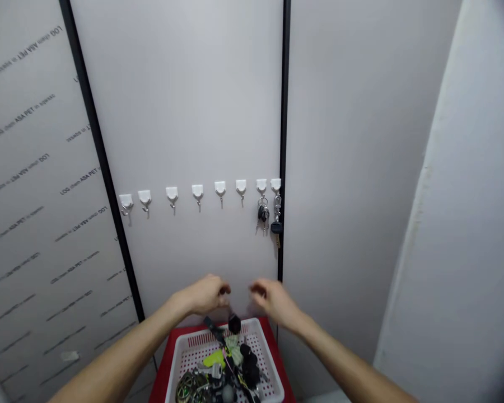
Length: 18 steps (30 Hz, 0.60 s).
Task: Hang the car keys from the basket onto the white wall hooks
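Pale panels rise behind the basket. Above its far side, the left hand's fingers curl nearly together near a dark object, hold unclear; the right hand's bend loosely, apparently empty. Keys hang higher.

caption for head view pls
Left hand and right hand near a cluttered white basket, below eight wall hooks, two holding keys

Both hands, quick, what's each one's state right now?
Left hand: curled above a dark item; grip unclear.
Right hand: loosely open, nothing visible in it.
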Each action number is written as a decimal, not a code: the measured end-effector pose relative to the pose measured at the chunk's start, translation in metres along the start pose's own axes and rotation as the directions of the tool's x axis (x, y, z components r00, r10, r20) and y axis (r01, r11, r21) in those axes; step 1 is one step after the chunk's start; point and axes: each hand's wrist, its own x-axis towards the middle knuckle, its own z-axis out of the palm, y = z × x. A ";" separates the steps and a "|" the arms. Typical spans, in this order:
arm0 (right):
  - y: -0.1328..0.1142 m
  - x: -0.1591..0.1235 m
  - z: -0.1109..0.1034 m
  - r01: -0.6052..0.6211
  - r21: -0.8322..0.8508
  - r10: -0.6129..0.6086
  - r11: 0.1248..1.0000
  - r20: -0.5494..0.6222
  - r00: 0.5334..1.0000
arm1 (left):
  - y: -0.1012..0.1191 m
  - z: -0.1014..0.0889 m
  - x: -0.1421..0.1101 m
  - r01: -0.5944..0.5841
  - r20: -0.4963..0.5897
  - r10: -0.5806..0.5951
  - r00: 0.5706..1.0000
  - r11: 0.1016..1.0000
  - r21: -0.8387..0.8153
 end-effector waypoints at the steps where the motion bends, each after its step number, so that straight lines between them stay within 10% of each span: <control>1: -0.003 0.011 -0.018 -0.016 -0.009 0.014 1.000 -0.161 0.987 | 0.002 -0.001 0.007 0.000 -0.081 -0.003 0.997 0.999 -0.044; 5: -0.016 0.055 -0.080 -0.162 -0.121 0.050 0.979 -0.627 0.777 | 0.027 -0.025 0.053 0.005 -0.454 -0.121 0.883 0.969 -0.248; 10: -0.018 0.083 -0.096 -0.320 -0.186 0.123 0.929 -0.660 0.741 | 0.061 -0.038 0.110 0.094 -0.609 -0.293 0.737 0.937 -0.338; 18: -0.033 0.099 -0.127 0.046 -0.014 -0.038 0.999 -0.827 0.561 | 0.086 -0.082 0.127 -0.264 -0.765 -0.094 0.637 0.906 -0.331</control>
